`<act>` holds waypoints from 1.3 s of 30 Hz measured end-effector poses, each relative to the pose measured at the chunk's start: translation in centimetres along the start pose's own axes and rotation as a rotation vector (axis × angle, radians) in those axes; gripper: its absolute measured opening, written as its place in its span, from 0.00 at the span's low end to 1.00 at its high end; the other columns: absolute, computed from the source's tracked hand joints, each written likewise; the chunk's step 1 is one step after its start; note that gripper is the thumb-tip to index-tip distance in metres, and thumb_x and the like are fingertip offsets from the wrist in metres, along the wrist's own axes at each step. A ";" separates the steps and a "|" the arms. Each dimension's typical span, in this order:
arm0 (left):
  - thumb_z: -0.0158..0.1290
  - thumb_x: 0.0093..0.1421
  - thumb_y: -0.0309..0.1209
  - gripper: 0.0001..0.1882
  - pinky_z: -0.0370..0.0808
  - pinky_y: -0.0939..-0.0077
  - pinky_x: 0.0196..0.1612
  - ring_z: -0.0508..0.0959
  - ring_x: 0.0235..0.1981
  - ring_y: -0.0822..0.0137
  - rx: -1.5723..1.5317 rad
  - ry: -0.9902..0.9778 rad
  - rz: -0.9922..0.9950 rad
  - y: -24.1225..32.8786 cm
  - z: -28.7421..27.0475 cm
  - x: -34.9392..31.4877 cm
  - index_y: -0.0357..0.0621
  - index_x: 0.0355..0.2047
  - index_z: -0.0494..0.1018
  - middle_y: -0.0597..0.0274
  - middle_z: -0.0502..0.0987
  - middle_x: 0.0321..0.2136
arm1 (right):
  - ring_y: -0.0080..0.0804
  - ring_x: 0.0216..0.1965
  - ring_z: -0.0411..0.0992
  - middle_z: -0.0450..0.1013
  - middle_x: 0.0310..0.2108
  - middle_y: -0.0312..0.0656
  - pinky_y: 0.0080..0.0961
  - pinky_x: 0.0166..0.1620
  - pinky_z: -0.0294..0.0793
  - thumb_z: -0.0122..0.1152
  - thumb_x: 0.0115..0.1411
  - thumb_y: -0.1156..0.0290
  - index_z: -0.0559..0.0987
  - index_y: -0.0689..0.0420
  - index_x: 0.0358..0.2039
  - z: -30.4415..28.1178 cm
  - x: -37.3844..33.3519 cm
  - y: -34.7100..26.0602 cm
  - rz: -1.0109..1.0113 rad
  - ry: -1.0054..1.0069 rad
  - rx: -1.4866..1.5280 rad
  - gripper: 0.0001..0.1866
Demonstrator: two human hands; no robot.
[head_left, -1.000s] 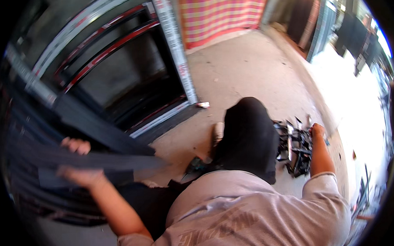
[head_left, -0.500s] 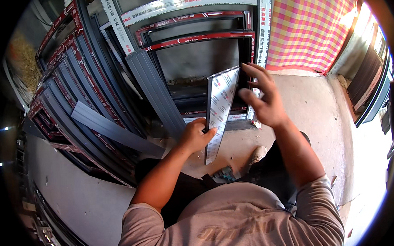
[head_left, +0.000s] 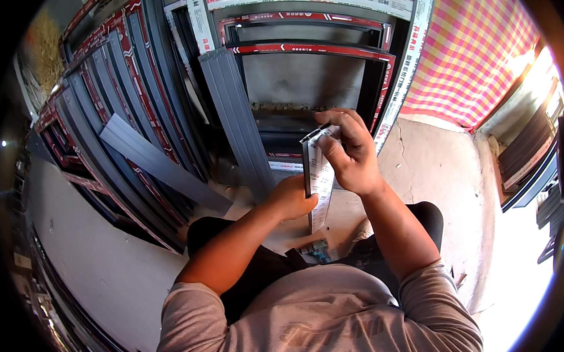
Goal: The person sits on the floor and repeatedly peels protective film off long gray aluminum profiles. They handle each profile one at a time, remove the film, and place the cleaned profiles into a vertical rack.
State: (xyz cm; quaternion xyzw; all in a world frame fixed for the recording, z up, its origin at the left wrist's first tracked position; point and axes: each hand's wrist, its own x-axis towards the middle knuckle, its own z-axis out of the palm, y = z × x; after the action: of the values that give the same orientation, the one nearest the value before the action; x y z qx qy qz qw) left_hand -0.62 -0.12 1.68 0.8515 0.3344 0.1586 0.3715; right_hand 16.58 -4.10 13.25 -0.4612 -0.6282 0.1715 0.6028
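Note:
A short length of aluminium profile (head_left: 320,178), dark-edged with white printed film on its face, stands nearly upright in front of me. My left hand (head_left: 292,197) wraps round its left edge about midway up, thumb across the film. At the top end, my right hand (head_left: 356,155) is closed on the profile, with the thumb on the film and the fingers bent over the corner. The hollow cut end shows beside those fingers. Part of the far side is hidden by both hands.
Beyond my hands lean a red-taped dark frame (head_left: 315,47) and a grey ribbed panel (head_left: 237,115). Several frames (head_left: 120,76) and a loose grey strip (head_left: 163,164) lean left. A teal tool (head_left: 320,249) lies between my legs. A checked curtain (head_left: 470,51) hangs right.
My right hand, fingers spread beside the profile before, has closed on its top end. The profile has turned, so its film face looks narrower and its cut end shows more.

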 end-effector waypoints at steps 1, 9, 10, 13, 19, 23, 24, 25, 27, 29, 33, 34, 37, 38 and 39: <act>0.60 0.60 0.38 0.17 0.79 0.54 0.49 0.83 0.46 0.42 -0.070 0.039 0.026 -0.2 0.2 0.1 0.43 0.46 0.80 0.44 0.84 0.41 | 0.33 0.41 0.74 0.74 0.47 0.46 0.27 0.46 0.75 0.65 0.57 0.76 0.81 0.61 0.49 -0.1 0.1 -0.2 -0.002 -0.020 -0.008 0.18; 0.58 0.60 0.36 0.14 0.80 0.51 0.44 0.84 0.39 0.41 -0.158 0.158 0.173 1.5 -1.9 0.1 0.41 0.43 0.77 0.45 0.83 0.35 | 0.35 0.42 0.72 0.73 0.43 0.44 0.30 0.46 0.73 0.70 0.54 0.69 0.79 0.62 0.44 0.2 0.4 -0.8 -0.087 -0.073 -0.110 0.18; 0.57 0.60 0.36 0.13 0.79 0.52 0.43 0.84 0.39 0.42 -0.166 0.150 0.148 1.8 -2.1 0.0 0.41 0.41 0.78 0.45 0.83 0.35 | 0.35 0.42 0.72 0.73 0.43 0.44 0.30 0.46 0.73 0.71 0.54 0.69 0.79 0.62 0.43 0.3 0.4 -0.6 -0.082 -0.069 -0.111 0.18; 0.57 0.60 0.36 0.12 0.79 0.52 0.42 0.83 0.38 0.42 -0.177 0.132 0.109 2.8 -2.5 0.0 0.41 0.39 0.79 0.45 0.83 0.33 | 0.35 0.42 0.71 0.73 0.43 0.44 0.29 0.46 0.73 0.72 0.54 0.67 0.79 0.62 0.43 0.1 0.2 -0.5 -0.047 -0.062 -0.081 0.19; 0.56 0.59 0.34 0.13 0.79 0.52 0.42 0.83 0.39 0.42 -0.204 0.152 0.101 2.5 -1.9 0.3 0.41 0.41 0.78 0.44 0.83 0.33 | 0.25 0.42 0.65 0.68 0.44 0.39 0.22 0.46 0.66 0.71 0.60 0.65 0.76 0.62 0.46 -0.1 0.0 -0.3 -0.017 -0.108 -0.050 0.19; 0.55 0.59 0.34 0.13 0.79 0.53 0.41 0.84 0.38 0.43 -0.199 0.162 0.114 2.2 -1.4 0.5 0.40 0.41 0.78 0.44 0.83 0.33 | 0.27 0.40 0.66 0.68 0.42 0.40 0.24 0.45 0.68 0.69 0.57 0.68 0.76 0.61 0.43 0.0 0.1 -0.4 -0.007 -0.087 -0.075 0.17; 0.55 0.59 0.34 0.13 0.79 0.53 0.41 0.84 0.38 0.43 -0.193 0.169 0.123 2.0 -1.3 0.5 0.40 0.42 0.78 0.44 0.83 0.33 | 0.30 0.39 0.68 0.69 0.41 0.41 0.26 0.44 0.70 0.68 0.54 0.70 0.77 0.61 0.41 0.2 0.2 -0.6 -0.003 -0.060 -0.079 0.16; 0.55 0.59 0.33 0.13 0.79 0.53 0.41 0.84 0.38 0.43 -0.204 0.176 0.120 2.1 -1.2 0.5 0.40 0.41 0.78 0.44 0.83 0.32 | 0.32 0.38 0.69 0.70 0.39 0.42 0.29 0.44 0.73 0.68 0.51 0.72 0.77 0.61 0.40 0.4 0.3 -0.8 0.000 -0.033 -0.083 0.16; 0.55 0.59 0.33 0.12 0.79 0.54 0.40 0.84 0.37 0.43 -0.221 0.194 0.110 2.3 -1.3 0.5 0.40 0.41 0.77 0.45 0.83 0.32 | 0.33 0.38 0.69 0.70 0.39 0.42 0.29 0.44 0.73 0.66 0.50 0.73 0.77 0.61 0.39 0.7 0.4 -0.9 0.000 -0.019 -0.094 0.15; 0.55 0.60 0.32 0.11 0.79 0.54 0.39 0.84 0.37 0.43 -0.232 0.168 0.052 3.4 -2.0 0.2 0.40 0.40 0.77 0.45 0.83 0.31 | 0.33 0.38 0.69 0.70 0.39 0.42 0.29 0.44 0.73 0.64 0.49 0.73 0.77 0.61 0.39 0.8 0.4 -1.0 0.002 -0.015 -0.109 0.15; 0.55 0.59 0.32 0.10 0.79 0.54 0.38 0.84 0.36 0.43 -0.234 0.195 0.072 3.2 -1.7 0.3 0.40 0.39 0.77 0.46 0.83 0.30 | 0.35 0.37 0.68 0.70 0.39 0.43 0.29 0.43 0.73 0.64 0.49 0.73 0.76 0.61 0.39 0.5 0.5 -1.1 0.015 -0.039 -0.120 0.15; 0.55 0.60 0.31 0.11 0.79 0.53 0.39 0.84 0.37 0.41 -0.224 0.179 0.060 3.2 -1.7 0.3 0.40 0.41 0.76 0.44 0.83 0.31 | 0.35 0.37 0.68 0.70 0.39 0.43 0.29 0.43 0.74 0.63 0.49 0.73 0.76 0.61 0.39 0.5 0.5 -1.0 0.019 -0.047 -0.116 0.15; 0.55 0.60 0.31 0.13 0.79 0.52 0.42 0.83 0.38 0.38 -0.211 0.161 0.054 3.0 -1.7 0.4 0.38 0.44 0.75 0.42 0.83 0.33 | 0.36 0.37 0.69 0.70 0.40 0.44 0.30 0.44 0.74 0.61 0.50 0.75 0.76 0.61 0.39 0.7 0.6 -1.1 0.018 -0.038 -0.123 0.14; 0.55 0.60 0.31 0.13 0.79 0.52 0.43 0.83 0.39 0.39 -0.219 0.176 0.070 2.7 -1.4 0.4 0.38 0.44 0.75 0.42 0.83 0.34 | 0.37 0.38 0.69 0.71 0.40 0.44 0.30 0.44 0.74 0.59 0.50 0.77 0.76 0.61 0.39 0.8 0.6 -1.0 0.034 -0.032 -0.139 0.14; 0.55 0.60 0.32 0.13 0.79 0.52 0.43 0.83 0.39 0.39 -0.226 0.191 0.086 2.5 -1.2 0.5 0.38 0.44 0.75 0.42 0.83 0.34 | 0.37 0.39 0.69 0.71 0.40 0.44 0.30 0.44 0.74 0.58 0.50 0.78 0.76 0.61 0.39 0.8 0.6 -0.8 0.051 -0.026 -0.155 0.14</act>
State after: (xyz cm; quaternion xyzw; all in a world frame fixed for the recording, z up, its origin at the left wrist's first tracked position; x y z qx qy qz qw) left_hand 0.22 -0.43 4.38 0.7987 0.3115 0.2915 0.4243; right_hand 15.61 -3.78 14.00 -0.5200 -0.6354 0.1435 0.5525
